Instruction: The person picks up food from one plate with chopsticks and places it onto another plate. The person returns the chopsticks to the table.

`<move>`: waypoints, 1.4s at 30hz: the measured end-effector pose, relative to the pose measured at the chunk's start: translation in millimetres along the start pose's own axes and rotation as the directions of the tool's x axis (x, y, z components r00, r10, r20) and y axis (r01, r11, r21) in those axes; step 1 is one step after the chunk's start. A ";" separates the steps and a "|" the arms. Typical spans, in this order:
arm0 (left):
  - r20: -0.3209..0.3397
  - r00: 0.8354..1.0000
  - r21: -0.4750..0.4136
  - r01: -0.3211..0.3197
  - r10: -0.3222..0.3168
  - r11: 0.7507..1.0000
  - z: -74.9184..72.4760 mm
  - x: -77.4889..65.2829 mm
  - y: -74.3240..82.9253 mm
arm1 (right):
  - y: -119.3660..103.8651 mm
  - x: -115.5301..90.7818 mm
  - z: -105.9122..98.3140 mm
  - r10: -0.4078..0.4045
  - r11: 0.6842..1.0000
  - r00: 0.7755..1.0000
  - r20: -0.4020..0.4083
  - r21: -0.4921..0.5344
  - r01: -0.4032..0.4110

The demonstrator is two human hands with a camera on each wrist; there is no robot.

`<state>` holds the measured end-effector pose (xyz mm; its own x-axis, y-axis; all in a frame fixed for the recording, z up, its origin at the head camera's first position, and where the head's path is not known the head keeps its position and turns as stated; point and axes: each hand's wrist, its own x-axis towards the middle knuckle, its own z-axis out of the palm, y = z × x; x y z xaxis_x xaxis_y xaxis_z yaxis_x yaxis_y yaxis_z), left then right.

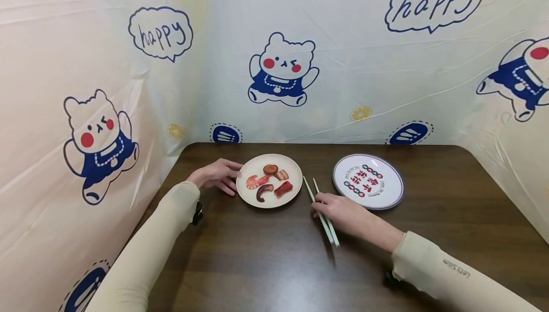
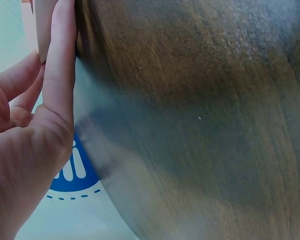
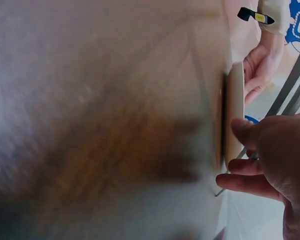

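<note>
A cream round plate (image 1: 269,203) carries several small food pieces: a shrimp (image 1: 256,181), a brown mushroom-like round (image 1: 270,169), a pale striped slice (image 1: 281,175), a dark curled tentacle (image 1: 264,192) and a reddish-brown chunk (image 1: 283,188). At its left rim my left hand (image 1: 217,175) pinches the edge; the left wrist view shows the plate's rim (image 2: 43,25) between thumb and fingers. My right hand (image 1: 343,214) holds a pair of pale green chopsticks (image 1: 324,224), right of this plate. Their tips point away from me, slightly apart, beside the plate's right rim.
A white plate (image 1: 344,178) with a dark rim and red printed characters lies behind my right hand. The dark wooden table (image 1: 257,264) ends at a curtain (image 1: 351,40) printed with bears, which stands at the back and both sides.
</note>
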<state>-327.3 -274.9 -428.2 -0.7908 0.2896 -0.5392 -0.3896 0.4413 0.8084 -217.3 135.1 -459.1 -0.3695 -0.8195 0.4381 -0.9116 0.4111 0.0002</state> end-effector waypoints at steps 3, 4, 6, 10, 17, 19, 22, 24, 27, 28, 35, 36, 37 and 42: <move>0.000 1.000 0.003 -0.003 0.003 1.000 0.8 0.0 -0.2 | -4.4 -2.3 0.2 0.028 0.999 0.999 0.044 -0.023 -0.027; 0.000 1.000 0.005 -0.004 0.004 1.000 0.9 -0.1 -0.1 | -5.7 -2.8 0.7 0.034 0.999 0.998 0.056 -0.036 -0.032; -0.004 1.000 0.004 0.000 0.000 1.000 1.1 -0.7 0.3 | -8.6 -3.5 1.6 0.040 0.997 0.997 0.072 -0.076 -0.034; -0.006 1.000 0.005 0.009 -0.009 1.000 1.0 -1.5 0.6 | -15.4 -3.6 4.7 0.029 0.983 0.995 0.098 -0.182 -0.011; -0.002 1.000 0.011 0.008 -0.008 1.000 2.0 -2.0 1.7 | -25.1 -2.7 8.2 0.044 0.950 0.986 0.159 -0.313 0.008; -0.001 1.000 0.015 0.007 -0.007 1.000 2.1 -2.5 2.0 | -26.5 -2.3 8.7 0.045 0.944 0.983 0.178 -0.330 0.017; -0.008 1.000 0.014 0.012 -0.012 1.000 2.1 -3.5 2.2 | -27.5 -2.3 9.2 0.036 0.940 0.980 0.195 -0.339 0.033; -0.007 1.000 0.017 0.009 -0.009 1.000 2.3 -4.1 2.2 | -27.5 -2.5 9.6 0.028 0.939 0.980 0.196 -0.342 0.041; -0.009 1.000 0.016 0.008 -0.008 1.000 2.1 -3.6 1.4 | -26.9 -2.6 10.0 0.027 0.936 0.980 0.198 -0.348 0.045; -0.008 1.000 0.015 0.008 -0.008 1.000 2.2 -3.6 1.0 | -26.8 -2.7 10.0 0.029 0.937 0.979 0.204 -0.347 0.045; -0.005 1.000 0.013 0.011 -0.011 1.000 1.4 -2.1 -1.4 | -27.2 -3.3 8.5 0.040 0.941 0.969 0.244 -0.335 0.045; -0.004 1.000 0.013 0.009 -0.009 1.000 1.3 -2.0 -1.4 | -26.9 -3.4 8.5 0.037 0.941 0.970 0.240 -0.335 0.047; -0.003 1.000 0.011 0.008 -0.008 1.000 1.1 -1.7 -1.4 | -26.5 -3.3 8.3 0.032 0.941 0.972 0.234 -0.336 0.050; 0.001 1.000 0.010 0.000 0.000 1.000 0.4 -0.9 -1.0 | -24.2 -4.3 8.3 0.019 0.943 0.975 0.223 -0.327 0.056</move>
<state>-326.0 -275.3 -428.6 -0.7904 0.2909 -0.5392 -0.3845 0.4497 0.8062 -195.2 125.3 -468.4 -0.4179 -0.8798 0.2265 -0.8217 0.4724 0.3190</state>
